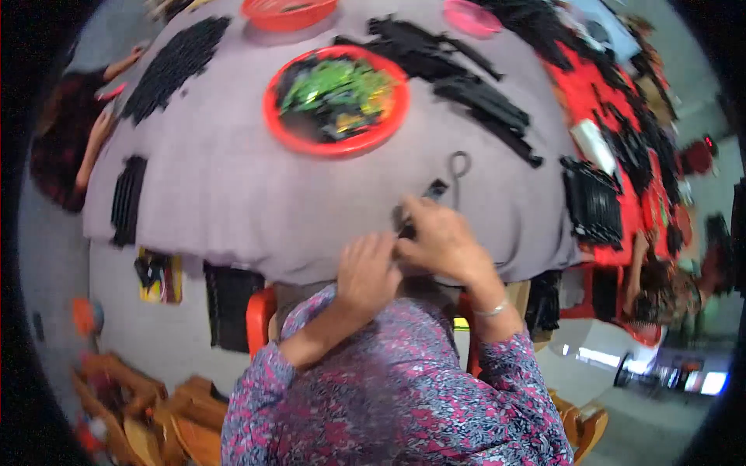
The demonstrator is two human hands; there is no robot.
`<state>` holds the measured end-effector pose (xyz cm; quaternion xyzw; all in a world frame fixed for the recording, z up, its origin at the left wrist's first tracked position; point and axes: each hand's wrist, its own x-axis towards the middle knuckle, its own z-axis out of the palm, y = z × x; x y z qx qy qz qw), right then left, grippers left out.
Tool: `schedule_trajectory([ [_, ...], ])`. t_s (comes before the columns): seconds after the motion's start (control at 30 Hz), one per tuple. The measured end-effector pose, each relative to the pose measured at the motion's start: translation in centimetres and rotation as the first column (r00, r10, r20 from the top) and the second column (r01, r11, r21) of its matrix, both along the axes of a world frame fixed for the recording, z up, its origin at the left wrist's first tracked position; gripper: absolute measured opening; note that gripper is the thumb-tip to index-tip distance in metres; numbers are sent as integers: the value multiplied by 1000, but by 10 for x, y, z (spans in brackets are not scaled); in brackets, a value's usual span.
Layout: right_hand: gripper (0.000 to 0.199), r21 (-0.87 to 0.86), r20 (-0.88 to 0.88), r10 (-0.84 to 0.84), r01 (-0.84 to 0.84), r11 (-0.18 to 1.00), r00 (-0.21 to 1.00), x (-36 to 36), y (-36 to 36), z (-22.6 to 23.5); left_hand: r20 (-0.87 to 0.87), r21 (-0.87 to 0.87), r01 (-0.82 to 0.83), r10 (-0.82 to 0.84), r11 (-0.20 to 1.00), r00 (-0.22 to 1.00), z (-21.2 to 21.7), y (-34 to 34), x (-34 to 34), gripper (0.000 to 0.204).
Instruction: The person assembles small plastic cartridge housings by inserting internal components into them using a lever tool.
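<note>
My right hand (444, 239) is closed over the near edge of the cloth-covered table, fingers pinched around a narrow black strip (405, 224). Much of that strip is hidden by the fingers. My left hand (365, 273) lies right beside it, back up, its fingers stretched out and slightly blurred; its thumb is hidden. Just past the right fingertips is a small shiny black piece (435, 189); I cannot tell whether it joins the strip. A thin dark tool with a looped end (458, 165) rests on the cloth farther off.
Ahead stands a red basin (273, 128) of green, yellow and black pieces. Black strips (486, 109) lie to its right, another pile (175, 70) far left. Stacked black strips (592, 203) sit at the right edge. Other people work at both sides, one arm (93, 147) at left.
</note>
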<state>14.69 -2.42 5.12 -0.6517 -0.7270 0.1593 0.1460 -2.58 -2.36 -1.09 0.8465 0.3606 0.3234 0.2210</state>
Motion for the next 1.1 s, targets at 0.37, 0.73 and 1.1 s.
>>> schedule_trajectory([
  [0.37, 12, 265, -459, -124, 269, 926, 880, -1, 7, -13, 67, -72, -230, 235, 971, 970, 13, 20, -87, 47],
  [0.73, 7, 242, -428, -137, 259, 935, 893, -5, 8, -45, -66, 227, -687, 714, 691, 697, 0, 133, -220, 45],
  [1.1, 12, 34, -605, -328, 435, 900, 726, 24, 17, -47, -124, 215, -675, 706, 706, 698, -21, 153, -275, 55],
])
